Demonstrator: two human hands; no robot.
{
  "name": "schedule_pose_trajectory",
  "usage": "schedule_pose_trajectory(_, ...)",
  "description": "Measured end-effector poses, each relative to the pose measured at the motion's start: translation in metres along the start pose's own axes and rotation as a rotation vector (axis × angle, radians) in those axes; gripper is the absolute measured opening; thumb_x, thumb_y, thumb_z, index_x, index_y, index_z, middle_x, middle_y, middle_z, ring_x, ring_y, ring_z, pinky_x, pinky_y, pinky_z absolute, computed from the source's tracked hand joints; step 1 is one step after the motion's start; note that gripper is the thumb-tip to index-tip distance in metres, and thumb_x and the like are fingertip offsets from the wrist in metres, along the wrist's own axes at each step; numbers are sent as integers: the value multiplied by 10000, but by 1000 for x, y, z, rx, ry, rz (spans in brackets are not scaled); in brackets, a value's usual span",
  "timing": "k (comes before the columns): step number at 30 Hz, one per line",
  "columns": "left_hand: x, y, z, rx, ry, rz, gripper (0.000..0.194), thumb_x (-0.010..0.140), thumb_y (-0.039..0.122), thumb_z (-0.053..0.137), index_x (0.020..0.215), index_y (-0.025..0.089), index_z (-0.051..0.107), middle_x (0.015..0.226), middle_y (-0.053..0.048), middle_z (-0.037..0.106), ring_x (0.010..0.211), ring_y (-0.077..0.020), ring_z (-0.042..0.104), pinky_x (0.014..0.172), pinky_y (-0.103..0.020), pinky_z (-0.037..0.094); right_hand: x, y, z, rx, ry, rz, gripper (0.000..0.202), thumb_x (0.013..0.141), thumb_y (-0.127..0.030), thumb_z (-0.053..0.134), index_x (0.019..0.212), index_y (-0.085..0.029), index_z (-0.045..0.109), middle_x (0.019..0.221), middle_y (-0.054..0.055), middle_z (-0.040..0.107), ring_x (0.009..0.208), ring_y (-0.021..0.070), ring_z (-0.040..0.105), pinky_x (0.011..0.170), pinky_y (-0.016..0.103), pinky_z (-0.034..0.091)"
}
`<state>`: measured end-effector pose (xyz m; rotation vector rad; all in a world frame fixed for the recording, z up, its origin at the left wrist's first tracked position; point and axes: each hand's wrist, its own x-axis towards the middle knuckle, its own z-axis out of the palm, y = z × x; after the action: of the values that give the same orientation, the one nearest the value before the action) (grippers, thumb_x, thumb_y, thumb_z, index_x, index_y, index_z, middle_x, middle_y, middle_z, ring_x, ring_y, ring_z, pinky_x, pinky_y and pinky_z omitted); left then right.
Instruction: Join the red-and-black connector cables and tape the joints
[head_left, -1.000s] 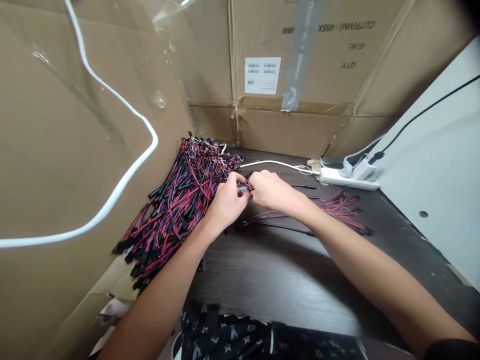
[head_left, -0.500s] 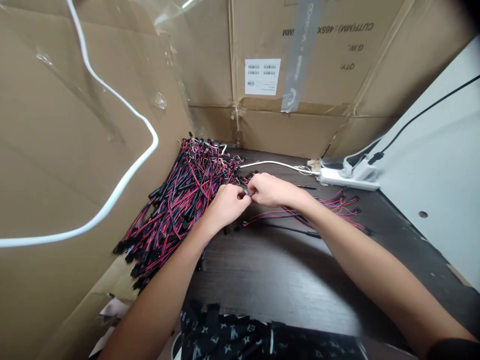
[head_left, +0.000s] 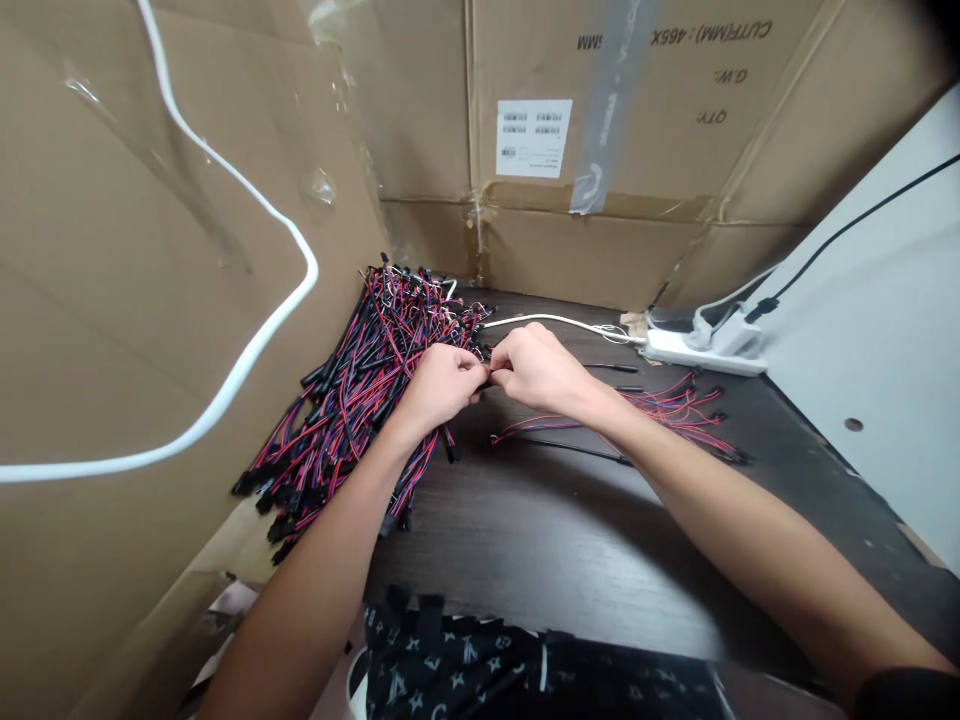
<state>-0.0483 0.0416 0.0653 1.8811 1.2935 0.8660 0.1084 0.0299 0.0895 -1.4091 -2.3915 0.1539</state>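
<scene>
My left hand (head_left: 448, 382) and my right hand (head_left: 536, 368) meet above the dark table, fingers pinched together tip to tip. Between the fingertips shows a small, thin bit of a wire (head_left: 488, 373), mostly covered by the fingers. Beside and under my left hand lies a big heap of red, blue and black wire cables (head_left: 375, 370) with black connectors. A smaller bundle of red and blue wire cables (head_left: 667, 408) lies partly behind my right forearm, their ends spread to the right.
Cardboard walls (head_left: 420, 110) stand at the left and back. A white power strip (head_left: 694, 352) with plugs sits at the back right, near a white panel (head_left: 885, 300). One thick white cable (head_left: 247, 370) hangs in front on the left. The dark tabletop (head_left: 540, 540) extends nearer to me.
Both hands, still pinched together, have shifted slightly left and up. A connector with red wires now shows below my left hand. The view has tilted a little.
</scene>
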Motion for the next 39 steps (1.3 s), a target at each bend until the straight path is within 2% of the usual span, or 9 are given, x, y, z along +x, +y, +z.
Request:
schedule_pose_trajectory(4,1,-1,-1,-8,10,23,274,695,283,512,480,119,553,395,22,429,383,-53,339,409,-190,193,-6,-14,-2,-175,8,-11,233,796,-147,499,831,-102,725,807,152,669,681,186,559,611,288,329)
schedule_pose_trajectory(12,-2,4,-7,-201,14,-67,223,625,240,483,427,145,444,371,48,347,362,-39,289,397,-178,182,-11,-28,-7,-306,8,-241,304,818,-46,391,838,-65,694,792,135,630,681,185,526,567,311,251)
schedule_pose_trajectory(15,0,3,-8,-209,64,-76,233,623,245,500,421,147,438,363,46,359,357,-37,271,393,-181,184,-13,-28,-15,-244,55,-305,304,834,-63,384,858,-89,686,804,106,611,708,169,496,612,302,278)
schedule_pose_trajectory(18,2,0,-9,-156,161,-61,240,651,253,513,444,138,476,393,24,436,371,-45,313,396,-184,212,-16,-29,-31,-95,164,-280,275,864,-124,414,868,-123,689,809,78,595,742,164,497,673,283,318)
schedule_pose_trajectory(20,3,-1,-9,-138,161,-41,254,679,264,520,463,135,494,411,16,459,378,-48,330,399,-185,219,-18,-27,-41,22,168,-251,239,865,-150,453,858,-140,692,805,60,600,774,164,517,711,268,341)
schedule_pose_trajectory(27,-2,7,-9,-298,33,-126,295,740,320,550,510,141,507,415,26,452,341,-48,343,378,-189,226,-18,-20,-43,363,12,-323,242,812,-62,507,878,-170,713,866,12,672,807,126,580,781,233,393)
schedule_pose_trajectory(31,-1,2,-9,-296,-7,-76,261,718,302,578,525,135,523,423,41,433,374,-44,355,393,-177,236,-18,-23,-35,394,-70,-333,229,808,-52,530,872,-166,718,877,24,667,842,132,583,813,253,408)
schedule_pose_trajectory(35,1,-5,-10,-324,12,-60,210,703,250,583,534,132,545,452,35,464,396,-47,373,411,-184,266,-21,-30,-28,368,-163,-434,165,797,-65,583,821,-160,714,1031,66,598,974,149,534,870,271,407)
schedule_pose_trajectory(39,1,-3,-11,-308,40,-82,233,748,267,595,559,133,574,459,21,491,398,-56,408,414,-193,296,-23,-35,-30,407,-272,-466,263,790,25,514,863,-137,707,862,31,629,804,112,551,788,234,418)
